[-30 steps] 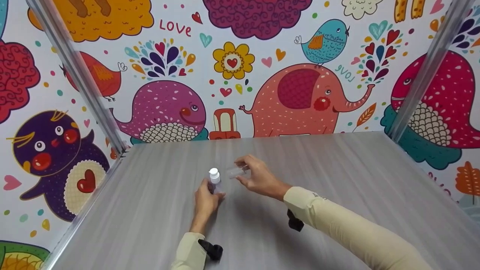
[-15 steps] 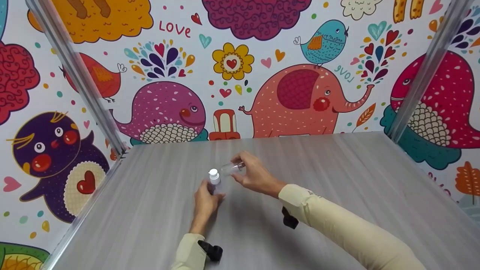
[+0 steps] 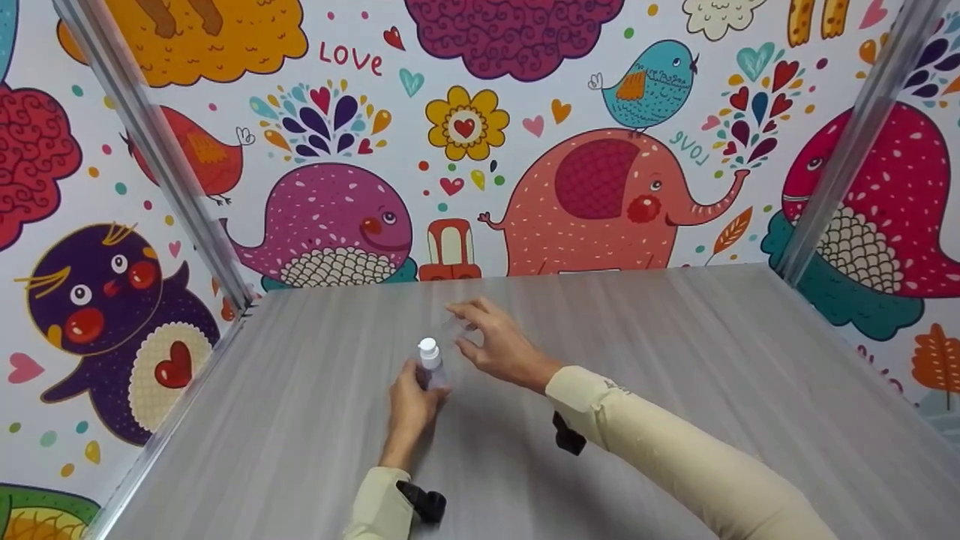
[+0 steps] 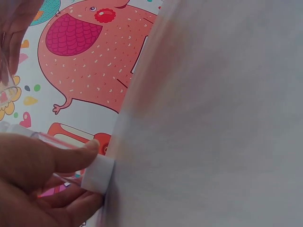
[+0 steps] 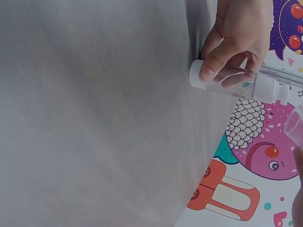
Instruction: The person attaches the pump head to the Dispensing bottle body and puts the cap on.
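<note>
My left hand (image 3: 412, 397) grips a clear pump bottle (image 3: 430, 355) with a white pump head, upright on the table. In the left wrist view, the thumb and fingers lie near the bottle's white base (image 4: 98, 175), which meets the tabletop. My right hand (image 3: 501, 343) pinches a clear see-through cap (image 3: 454, 327) between thumb and fingers, tilted, just above and right of the pump head. The right wrist view shows the cap (image 5: 294, 126) with its open rim close to the pump nozzle (image 5: 282, 93), a small gap between them.
The grey wood-grain table (image 3: 315, 420) runs back to a wall with cartoon animals (image 3: 592, 202). Metal posts (image 3: 172, 172) stand at the table's back corners. A black wrist camera (image 3: 421, 501) is strapped at each cuff.
My right hand has moved left and a little up with the clear cap, bringing it from beside the pump head to just above its right side. My left hand and the bottle stay put.
</note>
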`<action>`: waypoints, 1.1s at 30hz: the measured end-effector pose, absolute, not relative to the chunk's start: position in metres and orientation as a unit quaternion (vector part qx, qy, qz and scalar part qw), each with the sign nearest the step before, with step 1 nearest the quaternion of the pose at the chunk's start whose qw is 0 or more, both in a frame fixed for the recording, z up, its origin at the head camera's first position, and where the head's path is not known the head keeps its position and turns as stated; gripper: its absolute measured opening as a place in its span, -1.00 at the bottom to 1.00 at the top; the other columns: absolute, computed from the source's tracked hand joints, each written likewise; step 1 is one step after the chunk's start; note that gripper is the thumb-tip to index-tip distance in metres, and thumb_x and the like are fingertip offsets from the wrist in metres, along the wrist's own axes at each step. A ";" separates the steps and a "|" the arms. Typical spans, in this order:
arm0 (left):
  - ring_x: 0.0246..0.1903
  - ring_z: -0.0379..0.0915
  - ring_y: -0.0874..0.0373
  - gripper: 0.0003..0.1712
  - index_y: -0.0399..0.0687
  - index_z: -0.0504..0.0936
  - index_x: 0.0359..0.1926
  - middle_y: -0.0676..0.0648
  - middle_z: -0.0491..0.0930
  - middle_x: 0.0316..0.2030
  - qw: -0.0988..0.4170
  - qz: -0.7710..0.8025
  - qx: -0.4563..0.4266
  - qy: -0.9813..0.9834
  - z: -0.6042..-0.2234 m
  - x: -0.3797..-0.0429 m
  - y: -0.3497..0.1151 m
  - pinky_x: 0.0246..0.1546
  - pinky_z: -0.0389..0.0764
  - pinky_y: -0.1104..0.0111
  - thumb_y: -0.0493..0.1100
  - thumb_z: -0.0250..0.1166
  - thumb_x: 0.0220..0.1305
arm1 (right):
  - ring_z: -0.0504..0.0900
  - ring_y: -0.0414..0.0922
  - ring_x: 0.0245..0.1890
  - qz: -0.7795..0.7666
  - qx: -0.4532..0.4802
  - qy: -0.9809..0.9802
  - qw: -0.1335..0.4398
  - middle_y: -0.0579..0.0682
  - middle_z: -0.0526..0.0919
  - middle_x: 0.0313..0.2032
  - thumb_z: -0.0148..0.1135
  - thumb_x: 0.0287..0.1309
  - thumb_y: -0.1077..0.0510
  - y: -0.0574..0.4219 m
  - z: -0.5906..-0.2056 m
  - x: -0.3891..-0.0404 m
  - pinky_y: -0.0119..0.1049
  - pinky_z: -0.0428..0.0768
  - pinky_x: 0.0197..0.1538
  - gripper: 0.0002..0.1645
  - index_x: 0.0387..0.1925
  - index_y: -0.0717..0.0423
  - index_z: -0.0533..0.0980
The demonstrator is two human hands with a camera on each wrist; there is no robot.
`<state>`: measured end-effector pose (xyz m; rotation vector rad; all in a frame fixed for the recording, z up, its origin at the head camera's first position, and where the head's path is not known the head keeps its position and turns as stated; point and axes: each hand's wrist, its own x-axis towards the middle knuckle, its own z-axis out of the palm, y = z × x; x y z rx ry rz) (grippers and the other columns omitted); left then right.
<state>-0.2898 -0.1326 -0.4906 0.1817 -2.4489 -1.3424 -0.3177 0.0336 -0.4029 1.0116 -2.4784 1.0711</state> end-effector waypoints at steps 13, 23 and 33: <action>-0.34 0.48 -0.03 -0.59 -0.30 0.48 -0.24 -0.24 0.60 -0.35 0.174 -0.467 0.062 -0.865 -0.491 -0.290 -0.133 -0.22 0.50 0.10 -0.44 0.51 -0.09 | 0.65 -0.04 0.13 0.400 0.340 -0.842 0.128 0.10 0.61 0.10 0.34 0.24 0.22 0.027 -0.408 -0.319 -0.22 0.60 0.17 -0.47 0.18 0.13 0.37; -0.36 0.42 0.02 -0.63 -0.31 0.47 -0.23 -0.23 0.56 -0.34 0.162 -0.472 0.068 -0.864 -0.488 -0.288 -0.131 -0.28 0.45 0.19 -0.44 0.47 -0.02 | 0.65 -0.02 0.11 0.371 0.367 -0.835 0.173 0.11 0.62 0.08 0.34 0.24 0.21 0.021 -0.411 -0.322 -0.23 0.61 0.16 -0.49 0.19 0.19 0.43; -0.37 0.39 0.04 -0.64 -0.30 0.45 -0.25 -0.23 0.53 -0.37 0.162 -0.473 0.066 -0.863 -0.489 -0.289 -0.132 -0.32 0.42 0.22 -0.46 0.47 -0.02 | 0.65 -0.06 0.11 0.375 0.371 -0.831 0.178 0.09 0.62 0.08 0.34 0.24 0.23 0.009 -0.410 -0.322 -0.30 0.60 0.16 -0.51 0.18 0.15 0.45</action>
